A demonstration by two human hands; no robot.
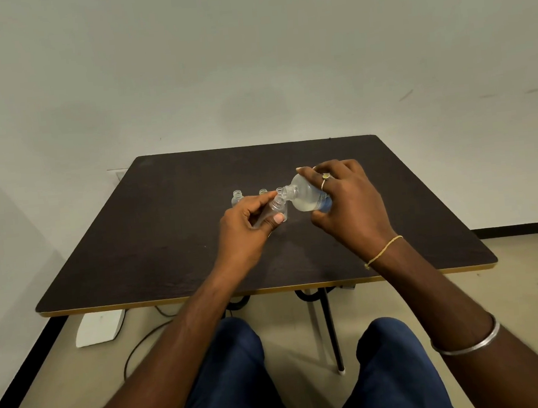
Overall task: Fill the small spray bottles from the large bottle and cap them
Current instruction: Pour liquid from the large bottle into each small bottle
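You face a dark table (173,244) with a yellow edge, against a plain white wall (248,59); beige floor (65,378), black baseboard (523,229), a cable (137,345).

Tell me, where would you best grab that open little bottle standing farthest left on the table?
Grip the leftmost small bottle around its round body, below the neck, fingers closing from either side. It stands upright and uncapped, so a side hold keeps the mouth free. Coming from its left seems safest, since the left hand crowds its right.
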